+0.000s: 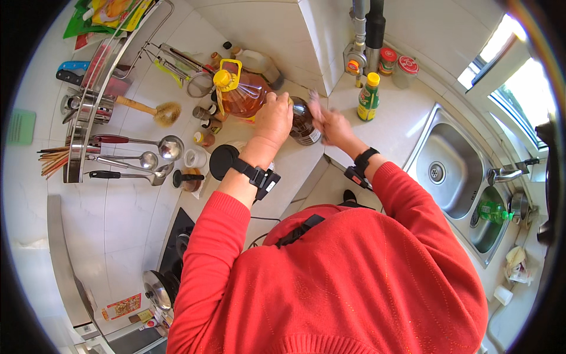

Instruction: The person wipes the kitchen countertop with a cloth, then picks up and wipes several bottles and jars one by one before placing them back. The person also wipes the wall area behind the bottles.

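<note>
My left hand [275, 116] is closed around the top of a large dark brown bottle [304, 121] with a pale label, which is on the corner of the worktop. Close to the bottle's right side is my right hand [334, 126], blurred, with a thin pinkish-grey thing, perhaps a cloth, at its fingers; whether it grips this cannot be told. Left of the bottle, a big jug of amber cooking oil [243, 95] with a yellow cap and handle stands near my left fingers. A green and yellow bottle [369, 98] with a yellow cap stands farther right.
Small seasoning jars [204, 138] and a black round lid [224, 162] are at left, below hanging ladles [170, 148] and a brush [167, 113]. Two red-lidded jars [406, 73] stand near pipes at the back. A steel double sink [455, 163] is at right, a hob [177, 234] at lower left.
</note>
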`<action>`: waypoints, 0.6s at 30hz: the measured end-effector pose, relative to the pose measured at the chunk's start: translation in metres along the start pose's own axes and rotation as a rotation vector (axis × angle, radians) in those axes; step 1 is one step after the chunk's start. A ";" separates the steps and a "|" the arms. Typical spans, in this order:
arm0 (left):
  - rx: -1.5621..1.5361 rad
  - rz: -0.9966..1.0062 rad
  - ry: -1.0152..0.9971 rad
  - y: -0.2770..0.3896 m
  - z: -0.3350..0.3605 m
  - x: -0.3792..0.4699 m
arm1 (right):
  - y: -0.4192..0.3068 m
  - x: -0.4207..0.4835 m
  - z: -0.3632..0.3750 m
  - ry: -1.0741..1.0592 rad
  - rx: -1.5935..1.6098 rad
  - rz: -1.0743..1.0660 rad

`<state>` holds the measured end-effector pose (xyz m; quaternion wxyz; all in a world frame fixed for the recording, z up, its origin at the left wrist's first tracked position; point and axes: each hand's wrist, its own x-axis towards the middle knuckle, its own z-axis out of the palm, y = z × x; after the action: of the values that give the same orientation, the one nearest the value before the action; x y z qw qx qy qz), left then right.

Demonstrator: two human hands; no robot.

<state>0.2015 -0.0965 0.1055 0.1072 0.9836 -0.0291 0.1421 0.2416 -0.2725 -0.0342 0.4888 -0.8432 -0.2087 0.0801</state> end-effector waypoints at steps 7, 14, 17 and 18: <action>0.084 -0.083 -0.157 0.006 -0.012 0.018 | 0.079 -0.056 -0.003 -0.327 -0.128 0.203; 0.186 -0.141 -0.233 0.012 0.000 0.024 | 0.011 0.011 -0.037 0.296 0.302 0.014; 0.155 -0.092 -0.289 0.009 0.002 0.019 | -0.038 0.038 -0.041 0.484 0.394 -0.222; 0.148 -0.072 -0.296 0.008 0.002 0.018 | -0.049 0.043 -0.040 0.562 0.380 -0.342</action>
<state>0.2186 -0.1047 0.1106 0.0341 0.9994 0.0010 -0.0064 0.2805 -0.2646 0.0315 0.6810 -0.6795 -0.1857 -0.2000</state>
